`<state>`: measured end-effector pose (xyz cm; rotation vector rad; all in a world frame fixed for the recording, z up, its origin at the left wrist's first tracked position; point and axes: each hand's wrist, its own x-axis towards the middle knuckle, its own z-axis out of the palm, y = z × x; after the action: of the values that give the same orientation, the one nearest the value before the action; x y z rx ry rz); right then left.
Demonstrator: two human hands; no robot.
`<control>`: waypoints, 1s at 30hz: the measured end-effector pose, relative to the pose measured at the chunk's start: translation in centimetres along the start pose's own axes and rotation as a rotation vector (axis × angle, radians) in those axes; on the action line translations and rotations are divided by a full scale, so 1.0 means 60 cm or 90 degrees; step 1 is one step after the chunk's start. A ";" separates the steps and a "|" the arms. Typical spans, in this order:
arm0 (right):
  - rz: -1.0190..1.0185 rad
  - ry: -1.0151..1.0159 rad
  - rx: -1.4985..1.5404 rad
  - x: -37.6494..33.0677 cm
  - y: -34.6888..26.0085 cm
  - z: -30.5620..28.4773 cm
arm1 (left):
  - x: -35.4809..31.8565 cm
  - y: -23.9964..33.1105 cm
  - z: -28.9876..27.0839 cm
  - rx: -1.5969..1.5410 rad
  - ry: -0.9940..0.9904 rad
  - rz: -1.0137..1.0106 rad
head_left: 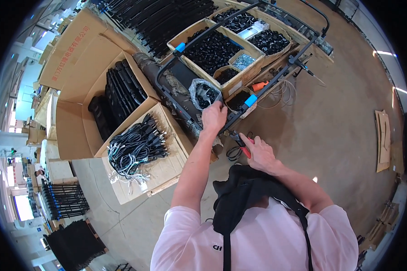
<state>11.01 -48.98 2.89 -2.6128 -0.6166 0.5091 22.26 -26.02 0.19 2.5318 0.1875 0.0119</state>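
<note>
Two hands at a black tube frame

Left hand (214,116) grips, fingers curled, the black frame (192,115) beside one clear bag (204,93); right hand (259,153) is closed on what look like red-handled pliers (240,143).

Open brown cardboard box (160,169) at centre left, full of bundled grey and black cables. Behind it, larger open brown carton (77,115) packed with flat black parts, its raised flap (70,47) printed in red. On the trolley, shallow brown cardboard trays (212,49) heaped with small black parts, a smaller tray (245,61) of silvery pieces among them. Clear plastic bag (203,93) of black bits just beside the left hand (214,116). Flattened brown cardboard (383,140) on the floor, far right.
</note>
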 end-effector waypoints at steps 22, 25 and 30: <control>-0.048 0.136 -0.095 0.016 -0.012 -0.003 | -0.053 -0.024 0.023 0.125 0.018 0.001; -0.044 0.137 -0.103 0.017 -0.019 0.000 | -0.053 -0.023 0.031 0.136 0.047 -0.006; -0.017 0.120 -0.167 0.020 -0.042 0.008 | -0.048 -0.028 0.039 0.105 0.037 -0.059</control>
<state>10.94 -46.20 3.38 -2.8492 -0.6940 0.1800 19.31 -26.35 -2.59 2.6858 0.3407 0.0351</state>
